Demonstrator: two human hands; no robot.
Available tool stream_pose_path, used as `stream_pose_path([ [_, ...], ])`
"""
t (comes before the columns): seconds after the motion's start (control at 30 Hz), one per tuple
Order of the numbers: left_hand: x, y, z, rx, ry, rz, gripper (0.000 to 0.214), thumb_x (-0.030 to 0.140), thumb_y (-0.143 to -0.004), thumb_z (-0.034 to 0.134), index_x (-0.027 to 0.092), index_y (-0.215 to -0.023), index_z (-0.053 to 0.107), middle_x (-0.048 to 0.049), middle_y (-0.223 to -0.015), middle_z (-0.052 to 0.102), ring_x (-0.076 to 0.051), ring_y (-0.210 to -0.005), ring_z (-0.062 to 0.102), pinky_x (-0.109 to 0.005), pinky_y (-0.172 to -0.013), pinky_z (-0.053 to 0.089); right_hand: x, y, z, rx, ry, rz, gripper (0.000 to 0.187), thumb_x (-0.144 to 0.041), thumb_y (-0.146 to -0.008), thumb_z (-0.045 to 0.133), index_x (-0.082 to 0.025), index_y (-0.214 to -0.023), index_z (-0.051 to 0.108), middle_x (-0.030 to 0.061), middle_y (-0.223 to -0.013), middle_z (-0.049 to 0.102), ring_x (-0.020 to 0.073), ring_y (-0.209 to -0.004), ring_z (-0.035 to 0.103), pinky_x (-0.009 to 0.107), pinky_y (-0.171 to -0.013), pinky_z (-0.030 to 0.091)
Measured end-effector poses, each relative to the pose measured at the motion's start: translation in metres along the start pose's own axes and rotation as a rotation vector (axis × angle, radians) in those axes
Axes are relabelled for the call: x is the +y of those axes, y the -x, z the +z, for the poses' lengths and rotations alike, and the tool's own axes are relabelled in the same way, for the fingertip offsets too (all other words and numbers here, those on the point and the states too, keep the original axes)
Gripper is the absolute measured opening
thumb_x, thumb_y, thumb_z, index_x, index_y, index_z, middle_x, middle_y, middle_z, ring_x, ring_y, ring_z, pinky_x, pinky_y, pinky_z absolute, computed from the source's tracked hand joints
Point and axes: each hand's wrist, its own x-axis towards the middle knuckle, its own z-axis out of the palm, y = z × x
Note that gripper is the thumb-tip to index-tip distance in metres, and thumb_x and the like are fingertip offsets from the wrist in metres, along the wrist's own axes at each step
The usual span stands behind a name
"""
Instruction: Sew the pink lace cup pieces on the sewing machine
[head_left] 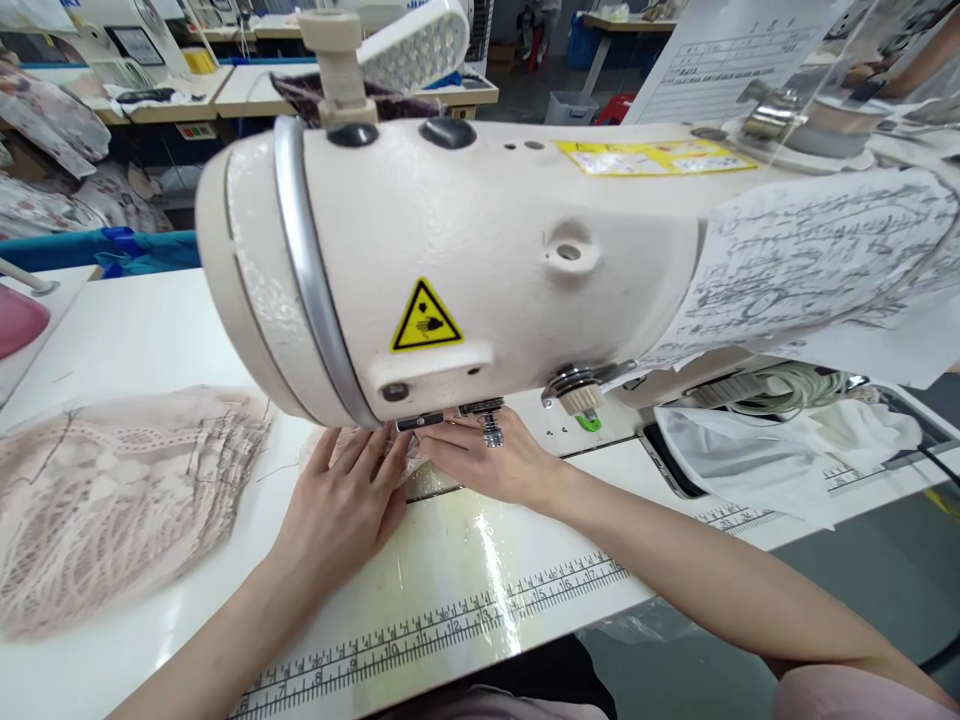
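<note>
Beneath the head of a white sewing machine (487,230), a small piece of pale pink lace fabric (411,462) lies on the bed, mostly covered by my fingers. My left hand (349,495) rests on it, palm down, with fingers stretched and slightly apart. From the right, my right hand (491,458) reaches in with its fingers close together, gripping the lace's edge near the needle area. The machine head hides its fingertips and the needle. A larger heap of pink lace (127,490) lies on the table to the left, loose threads along its edge.
A printed ruler strip (450,632) runs along the table's front edge. At right, a phone (671,462) lies partly under white cloth (750,460), near coiled cable (795,388). Handwritten paper (810,260) covers the machine arm. An LED lamp (416,45) stands above the head.
</note>
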Motion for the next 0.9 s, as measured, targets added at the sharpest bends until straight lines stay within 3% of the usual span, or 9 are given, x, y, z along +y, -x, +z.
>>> stream_pose_path([
  [0.17,-0.001,-0.002,0.001,0.011,-0.025,0.003,0.038,0.025,-0.094,0.045,0.009,-0.125,0.06,-0.0151,-0.113,0.07,-0.028,-0.096,0.069,-0.053,-0.098,0.044,-0.002,0.001,-0.005,-0.072,0.038,0.049,0.022,-0.009,-0.089,0.053,-0.022,-0.098,0.069,-0.0046,-0.108,0.071,0.0109,-0.073,0.061,0.029,-0.053,0.034],
  [0.33,0.0,-0.004,0.0,0.002,-0.047,-0.004,0.038,0.025,-0.093,0.047,0.011,-0.126,0.06,-0.0119,-0.106,0.072,-0.028,-0.091,0.069,-0.051,-0.091,0.048,0.005,0.003,-0.001,-0.093,0.003,0.002,0.03,-0.003,-0.087,0.05,-0.021,-0.103,0.066,-0.0008,-0.105,0.07,0.0115,-0.073,0.059,0.028,-0.058,0.036],
  [0.43,-0.001,-0.005,0.0,0.0,-0.049,0.001,0.037,0.024,-0.093,0.047,0.011,-0.125,0.06,-0.0117,-0.105,0.072,-0.028,-0.09,0.069,-0.051,-0.09,0.048,0.009,0.0,0.0,-0.084,-0.031,0.001,0.024,-0.004,-0.088,0.05,-0.019,-0.099,0.066,0.0001,-0.098,0.07,0.0131,-0.074,0.057,0.028,-0.058,0.037],
  [0.57,-0.003,-0.005,0.001,0.042,-0.03,0.069,0.031,0.02,-0.094,0.048,0.008,-0.119,0.062,-0.0131,-0.114,0.071,-0.029,-0.099,0.068,-0.051,-0.093,0.046,0.01,-0.004,-0.002,-0.021,-0.005,-0.021,0.021,-0.004,-0.088,0.051,-0.018,-0.09,0.065,-0.0018,-0.089,0.07,0.0115,-0.066,0.053,0.029,-0.054,0.033],
  [0.67,-0.006,-0.002,0.001,0.1,0.013,0.173,0.028,0.01,-0.093,0.048,0.005,-0.117,0.062,-0.0127,-0.122,0.068,-0.029,-0.11,0.065,-0.047,-0.093,0.046,0.005,-0.005,-0.005,0.026,0.041,-0.014,0.023,-0.001,-0.086,0.052,-0.019,-0.089,0.067,-0.0029,-0.093,0.071,0.0112,-0.071,0.057,0.03,-0.055,0.033],
  [0.9,-0.014,-0.001,-0.001,0.111,0.054,0.165,0.02,0.013,-0.096,0.045,0.009,-0.1,0.064,-0.0107,-0.114,0.071,-0.024,-0.106,0.068,-0.043,-0.097,0.046,-0.007,-0.003,-0.008,-0.045,0.115,0.007,0.024,-0.005,-0.09,0.051,-0.021,-0.094,0.067,-0.0042,-0.096,0.071,0.0091,-0.065,0.055,0.03,-0.05,0.029],
])
